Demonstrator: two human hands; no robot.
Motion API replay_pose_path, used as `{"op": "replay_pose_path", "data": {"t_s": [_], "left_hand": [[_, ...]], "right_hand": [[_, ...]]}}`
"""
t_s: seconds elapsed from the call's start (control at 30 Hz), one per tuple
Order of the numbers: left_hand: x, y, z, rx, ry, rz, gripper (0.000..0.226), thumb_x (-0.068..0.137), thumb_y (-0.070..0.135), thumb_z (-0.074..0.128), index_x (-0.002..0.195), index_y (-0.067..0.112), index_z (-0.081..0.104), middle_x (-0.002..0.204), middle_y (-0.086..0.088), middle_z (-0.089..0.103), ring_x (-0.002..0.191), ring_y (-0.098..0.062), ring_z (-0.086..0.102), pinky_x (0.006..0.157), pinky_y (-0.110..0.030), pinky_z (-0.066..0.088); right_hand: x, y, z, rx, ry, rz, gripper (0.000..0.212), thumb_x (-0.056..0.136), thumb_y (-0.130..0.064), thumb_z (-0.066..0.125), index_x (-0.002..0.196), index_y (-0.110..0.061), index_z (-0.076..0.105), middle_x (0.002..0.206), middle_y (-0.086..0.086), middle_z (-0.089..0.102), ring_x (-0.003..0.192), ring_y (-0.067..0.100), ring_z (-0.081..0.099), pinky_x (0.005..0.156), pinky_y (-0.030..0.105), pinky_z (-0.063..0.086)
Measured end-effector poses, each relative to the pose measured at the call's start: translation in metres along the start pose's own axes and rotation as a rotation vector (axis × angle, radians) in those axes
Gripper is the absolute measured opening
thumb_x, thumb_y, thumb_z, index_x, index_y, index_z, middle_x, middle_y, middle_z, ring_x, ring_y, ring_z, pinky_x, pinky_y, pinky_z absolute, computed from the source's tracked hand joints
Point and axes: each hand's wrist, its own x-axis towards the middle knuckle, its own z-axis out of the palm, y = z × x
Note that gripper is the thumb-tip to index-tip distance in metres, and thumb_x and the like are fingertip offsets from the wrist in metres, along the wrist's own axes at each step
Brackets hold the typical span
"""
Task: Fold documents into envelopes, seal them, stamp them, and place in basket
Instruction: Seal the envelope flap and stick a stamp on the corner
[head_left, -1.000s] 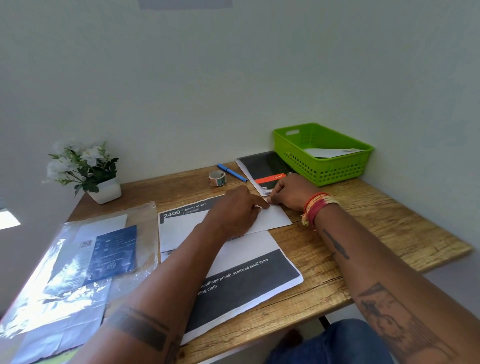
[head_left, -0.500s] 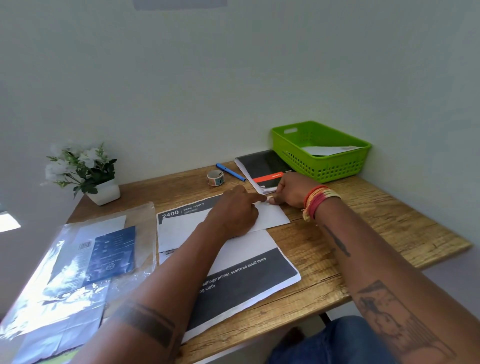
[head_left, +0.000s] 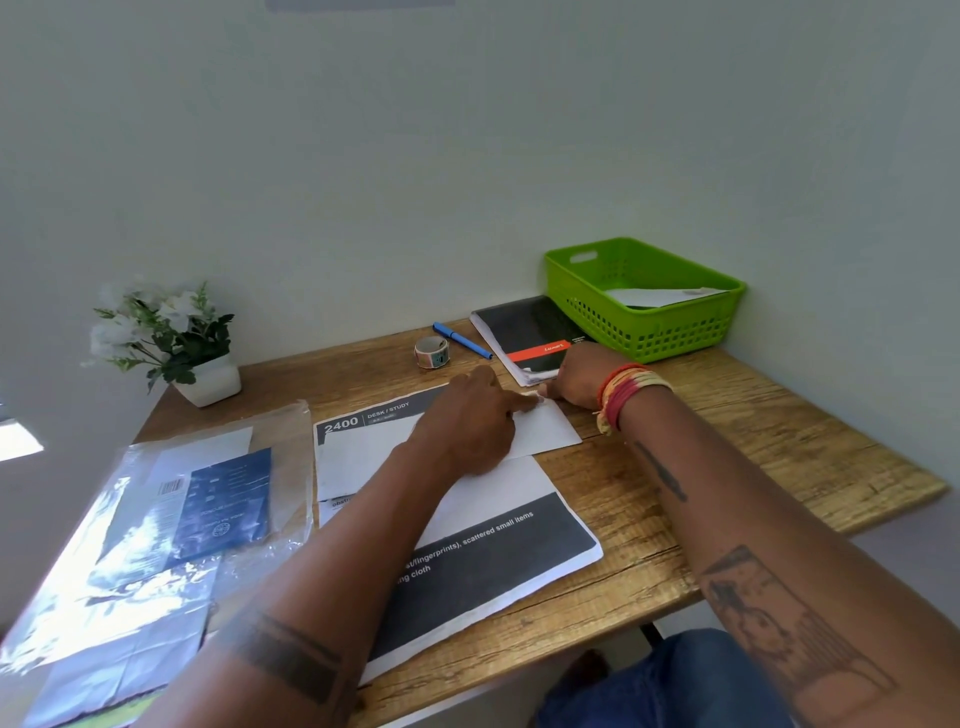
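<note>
Head view: the envelope (head_left: 540, 434) lies flat on the printed sheet (head_left: 483, 525) near the middle of the counter (head_left: 753, 441), its right end reaching past the sheet's edge onto the wood. The left hand (head_left: 467, 421) rests on the envelope, fingers loosely curled and the forefinger stretched along the upper right edge to the corner. The right hand (head_left: 582, 376) sits at that same corner with its fingers curled; its thumb tip meets the left forefinger there, but whether it pinches the paper or only presses it cannot be told.

Compared with a second ago, both hands keep almost the same place at the corner; the left forefinger has straightened and now reaches further toward the right thumb, where before the knuckles were bunched.

The green basket (head_left: 670, 332) stands at the far right corner by the wall with a white envelope already in it. Touching its front is a black notebook (head_left: 524, 327); to the left lie a blue pen (head_left: 462, 340) and a roll of stamps (head_left: 431, 352). A potted plant (head_left: 171, 343) stands far left, and a plastic sleeve (head_left: 156, 519) of papers lies at near left.
</note>
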Motion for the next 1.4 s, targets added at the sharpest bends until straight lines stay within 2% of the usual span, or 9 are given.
{"op": "replay_pose_path", "data": {"t_s": [0.13, 0.4, 0.57, 0.63, 0.77, 0.87, 1.03, 1.23, 1.4], "left_hand": [[0.000, 0.000, -0.006, 0.021, -0.024, 0.020, 0.047, 0.103, 0.022, 0.040, 0.141, 0.046, 0.052, 0.102, 0.000, 0.039, 0.104, -0.023, 0.048, 0.078, -0.031, 0.033], [0.002, -0.004, 0.003, -0.049, 0.019, -0.039, 0.047, 0.101, 0.020, 0.042, 0.143, 0.040, 0.053, 0.107, -0.005, 0.048, 0.108, -0.025, 0.051, 0.085, -0.033, 0.039], [0.004, -0.004, 0.006, -0.034, 0.002, -0.088, 0.050, 0.101, 0.023, 0.042, 0.149, 0.035, 0.047, 0.120, -0.010, 0.050, 0.115, -0.027, 0.049, 0.092, -0.036, 0.041], [0.003, -0.004, 0.007, -0.048, 0.020, -0.103, 0.048, 0.102, 0.023, 0.042, 0.149, 0.030, 0.048, 0.126, -0.009, 0.049, 0.116, -0.025, 0.049, 0.092, -0.033, 0.041], [-0.003, -0.001, 0.011, -0.087, 0.188, -0.141, 0.040, 0.103, 0.030, 0.049, 0.140, 0.016, 0.058, 0.131, -0.006, 0.049, 0.117, -0.023, 0.053, 0.097, -0.031, 0.043], [-0.003, 0.001, 0.013, 0.028, 0.224, -0.205, 0.042, 0.102, 0.042, 0.049, 0.136, 0.020, 0.061, 0.131, -0.006, 0.056, 0.120, -0.025, 0.052, 0.101, -0.039, 0.045], [-0.004, -0.002, 0.008, -0.045, 0.313, -0.271, 0.031, 0.100, 0.037, 0.054, 0.126, 0.028, 0.067, 0.128, 0.000, 0.064, 0.122, -0.025, 0.052, 0.105, -0.046, 0.038], [-0.002, 0.000, 0.002, -0.194, 0.435, -0.270, 0.019, 0.098, 0.031, 0.059, 0.111, 0.028, 0.073, 0.111, 0.007, 0.071, 0.109, -0.017, 0.061, 0.104, -0.043, 0.040], [-0.006, 0.008, -0.008, -0.218, 0.511, -0.225, 0.022, 0.096, 0.030, 0.061, 0.115, 0.033, 0.073, 0.114, 0.009, 0.071, 0.110, -0.015, 0.061, 0.103, -0.046, 0.042]], "right_hand": [[-0.001, -0.005, -0.001, -0.003, 0.004, 0.022, 0.041, 0.096, -0.032, 0.061, 0.125, -0.003, 0.063, 0.125, 0.014, 0.065, 0.110, 0.029, 0.063, 0.083, 0.030, 0.047], [-0.004, -0.004, 0.004, -0.003, 0.023, -0.002, 0.056, 0.093, -0.052, 0.060, 0.122, -0.004, 0.065, 0.122, 0.013, 0.066, 0.108, 0.027, 0.062, 0.080, 0.028, 0.044], [-0.002, -0.004, 0.005, -0.035, 0.036, 0.006, 0.047, 0.095, -0.041, 0.061, 0.123, -0.004, 0.065, 0.125, 0.014, 0.066, 0.112, 0.029, 0.062, 0.089, 0.032, 0.049], [-0.001, 0.001, 0.006, -0.017, 0.067, 0.007, 0.038, 0.096, -0.036, 0.060, 0.116, -0.005, 0.068, 0.117, 0.014, 0.069, 0.104, 0.029, 0.065, 0.082, 0.031, 0.050], [-0.004, 0.008, 0.009, 0.124, 0.110, 0.020, 0.034, 0.093, -0.040, 0.061, 0.094, -0.009, 0.074, 0.098, 0.010, 0.072, 0.081, 0.025, 0.062, 0.070, 0.027, 0.044], [-0.010, 0.010, 0.007, 0.228, 0.125, 0.003, 0.036, 0.089, -0.043, 0.064, 0.082, -0.011, 0.077, 0.085, 0.009, 0.073, 0.078, 0.025, 0.066, 0.071, 0.030, 0.052], [-0.017, 0.010, 0.009, 0.346, 0.096, -0.064, 0.034, 0.086, -0.045, 0.071, 0.091, -0.013, 0.081, 0.095, 0.005, 0.074, 0.089, 0.025, 0.068, 0.086, 0.038, 0.055], [-0.027, 0.017, -0.003, 0.557, -0.002, -0.110, 0.033, 0.091, -0.036, 0.070, 0.079, -0.005, 0.071, 0.079, 0.008, 0.068, 0.064, 0.017, 0.058, 0.061, 0.026, 0.045], [-0.037, 0.027, -0.004, 0.930, -0.158, -0.051, 0.016, 0.089, -0.019, 0.074, 0.091, -0.004, 0.072, 0.099, 0.020, 0.073, 0.082, 0.030, 0.068, 0.071, 0.039, 0.060]]}}
